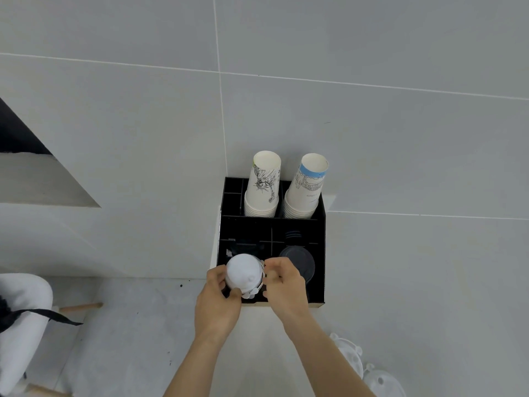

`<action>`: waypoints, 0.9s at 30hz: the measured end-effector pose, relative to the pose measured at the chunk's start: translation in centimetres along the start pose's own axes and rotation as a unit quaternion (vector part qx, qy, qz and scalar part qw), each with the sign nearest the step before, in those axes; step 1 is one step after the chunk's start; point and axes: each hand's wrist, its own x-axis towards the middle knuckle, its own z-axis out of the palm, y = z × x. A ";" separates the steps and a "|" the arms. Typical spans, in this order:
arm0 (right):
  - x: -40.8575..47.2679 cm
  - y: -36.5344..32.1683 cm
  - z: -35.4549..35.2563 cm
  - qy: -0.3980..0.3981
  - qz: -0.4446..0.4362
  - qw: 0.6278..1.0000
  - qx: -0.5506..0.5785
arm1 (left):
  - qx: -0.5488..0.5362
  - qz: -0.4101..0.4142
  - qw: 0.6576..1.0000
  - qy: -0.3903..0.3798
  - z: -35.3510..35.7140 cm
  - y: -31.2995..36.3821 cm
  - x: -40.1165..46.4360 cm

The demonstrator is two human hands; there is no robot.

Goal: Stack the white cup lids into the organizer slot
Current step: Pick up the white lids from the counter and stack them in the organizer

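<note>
A stack of white cup lids [244, 272] stands in the front left slot of the black organizer [320, 253]. My left hand [219, 299] wraps the stack's left and near side, thumb under its lower edge. My right hand [284, 285] pinches the stack's right rim with fingertips. The slot's floor and the stack's lower part are hidden by my hands. More white lids [380, 381] lie loose on the counter at the bottom right, beside my right forearm.
Dark lids [297, 260] fill the organizer's front right slot. Two stacks of upturned paper cups [262, 184] [306, 187] stand in its back row against the grey tiled wall. A white chair [20, 319] sits at the lower left.
</note>
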 end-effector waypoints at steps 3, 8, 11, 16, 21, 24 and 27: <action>-0.5 0.4 -2.2 0.018 0.008 0.999 0.038 | -0.009 0.008 1.000 0.018 -0.1 0.3 -0.8; -2.4 1.4 -7.7 0.016 0.033 0.996 0.080 | -0.036 0.004 0.999 0.024 1.7 0.7 -3.7; -3.5 4.2 -11.9 0.021 0.068 0.996 0.055 | -0.022 -0.021 0.999 -0.019 4.6 1.1 -6.6; -3.8 7.8 -13.7 0.007 0.126 0.992 0.000 | 0.004 -0.048 0.996 -0.081 6.8 0.5 -8.6; -5.4 12.0 -16.6 0.023 0.159 0.987 -0.027 | 0.033 -0.073 0.986 -0.145 10.5 0.1 -12.3; -5.6 13.6 -17.4 0.018 0.169 0.985 -0.031 | 0.046 -0.093 0.980 -0.170 12.2 -0.2 -13.6; -5.8 14.6 -17.8 0.010 0.178 0.984 -0.024 | 0.051 -0.111 0.975 -0.185 13.4 -0.2 -14.6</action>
